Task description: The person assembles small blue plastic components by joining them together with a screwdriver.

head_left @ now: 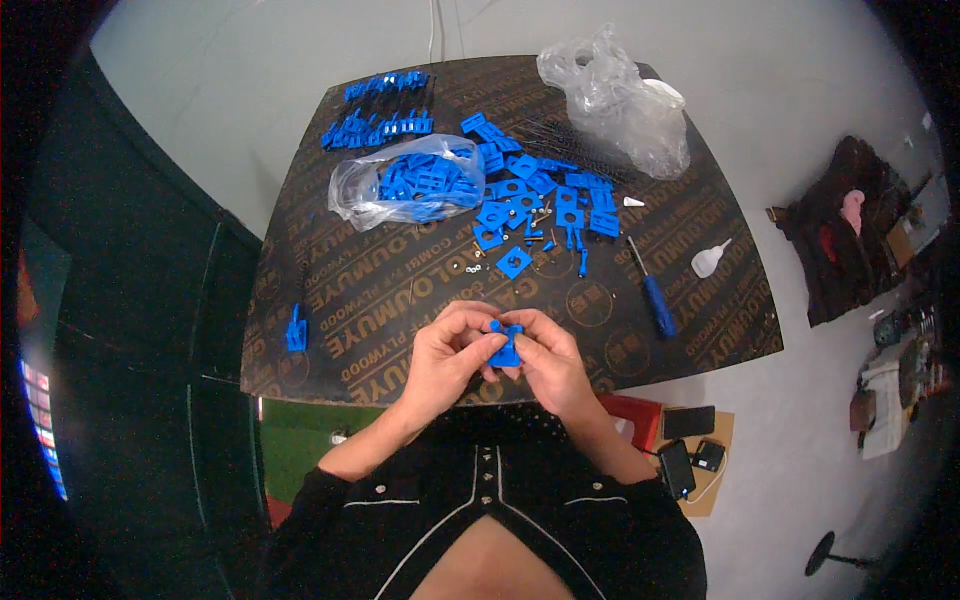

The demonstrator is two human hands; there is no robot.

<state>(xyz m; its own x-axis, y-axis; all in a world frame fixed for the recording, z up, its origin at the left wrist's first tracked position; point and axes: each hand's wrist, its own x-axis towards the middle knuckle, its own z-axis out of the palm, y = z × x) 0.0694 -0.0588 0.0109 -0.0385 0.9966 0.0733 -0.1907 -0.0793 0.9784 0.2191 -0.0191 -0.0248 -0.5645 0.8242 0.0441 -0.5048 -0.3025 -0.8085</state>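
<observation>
Both my hands meet above the near edge of a dark printed plywood table (380,350). Between them is a small blue plastic part (509,356) with a round knob at its top. My left hand (452,345) pinches it from the left with thumb and fingers. From the right, my right hand (548,358) grips the same part, the thumb pressed on its face. My fingers hide much of its shape. Just beyond my hands lie a flat blue plate with a round hole (514,262) and several tiny screws and nuts.
A pile of blue plates (570,200) spreads mid-table beside a clear bag of blue parts (430,180). Blue assemblies (378,130) line the far left; one assembly (296,330) lies near left. Right are a blue-handled screwdriver (656,300), a white squeeze bottle (710,259) and a crumpled plastic bag (630,110).
</observation>
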